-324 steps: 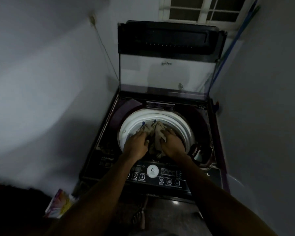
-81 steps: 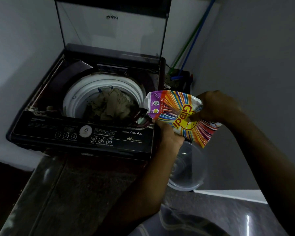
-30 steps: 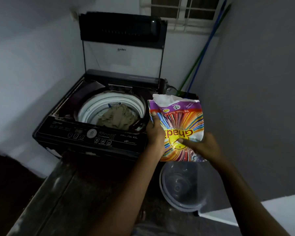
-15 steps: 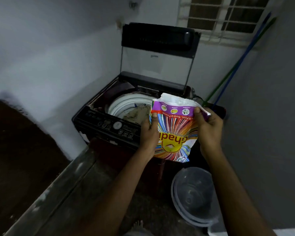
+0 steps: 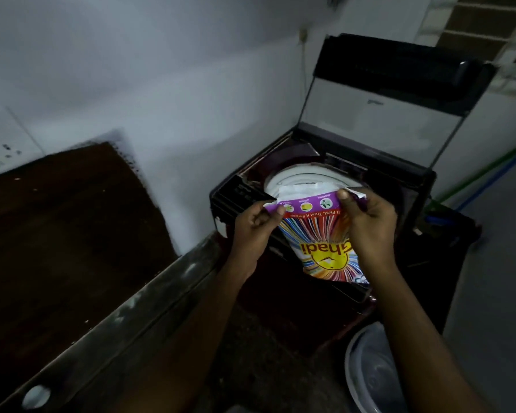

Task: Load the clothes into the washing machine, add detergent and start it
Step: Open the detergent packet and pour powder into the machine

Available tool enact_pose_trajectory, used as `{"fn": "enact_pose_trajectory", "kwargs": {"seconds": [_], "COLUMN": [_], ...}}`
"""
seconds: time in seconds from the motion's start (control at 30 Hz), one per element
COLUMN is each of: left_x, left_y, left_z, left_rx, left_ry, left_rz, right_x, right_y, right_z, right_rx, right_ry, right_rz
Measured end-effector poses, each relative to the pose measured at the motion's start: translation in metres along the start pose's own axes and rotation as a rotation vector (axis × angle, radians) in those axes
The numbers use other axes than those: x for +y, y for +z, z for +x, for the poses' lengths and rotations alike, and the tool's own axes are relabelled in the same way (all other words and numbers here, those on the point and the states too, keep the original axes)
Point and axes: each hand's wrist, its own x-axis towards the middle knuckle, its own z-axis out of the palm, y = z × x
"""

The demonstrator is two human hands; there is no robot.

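Detergent step: left hand [image 5: 253,231] and right hand [image 5: 370,222] pinch the detergent packet [image 5: 319,234] by its top; next, probably tipping it over the drum [image 5: 298,178] at twelve o'clock.

You held the detergent packet [image 5: 322,234] in front of the washing machine [image 5: 414,204], between you and its drum opening [image 5: 298,177], which it partly hid. Your left hand [image 5: 252,231] pinched the packet's top left corner and your right hand [image 5: 370,219] pinched its top right corner. The machine's lid [image 5: 385,114] stood raised at the back, with the window [image 5: 489,31] above it to the right. Two long handles [image 5: 483,174] leaned in the corner to the machine's right. A tub [image 5: 373,371] sat on the floor below your right forearm, near the machine's front. A ledge [image 5: 131,308] ran along your left, with a broad panel [image 5: 57,219] beyond it against the left wall.
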Motion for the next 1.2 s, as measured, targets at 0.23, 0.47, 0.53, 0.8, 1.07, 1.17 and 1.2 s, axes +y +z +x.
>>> {"fn": "enact_pose_trajectory", "kwargs": {"seconds": [0.23,0.47,0.53,0.8,1.07,1.17,1.2], "left_x": [0.012,0.019,0.02,0.001,-0.032,-0.054,-0.062], "left_y": [-0.105,-0.202,-0.216,-0.273,-0.308,-0.326,-0.332], "left_z": [0.059,0.1,0.11,0.149,0.179,0.185,0.187], "left_rx": [0.064,0.158,0.175,0.381,0.549,0.629,0.651], "left_ry": [0.002,0.086,0.104,0.052,-0.111,-0.195,-0.222], "left_rz": [0.082,0.343,0.436,0.622,0.534,0.481,0.459], "right_x": [0.012,0.028,0.032,0.056,0.101,0.119,0.128], "right_y": [0.113,0.217,0.236,0.31,0.39,0.42,0.43], "right_z": [0.01,0.012,0.012,0.046,0.07,0.073,0.074], "right_rx": [-0.006,-0.091,-0.08,-0.268,-0.432,-0.518,-0.552], "right_ry": [0.081,0.085,0.083,0.001,0.193,0.285,0.287], "right_rz": [0.126,0.092,0.082,-0.443,-0.514,-0.429,-0.406]}}
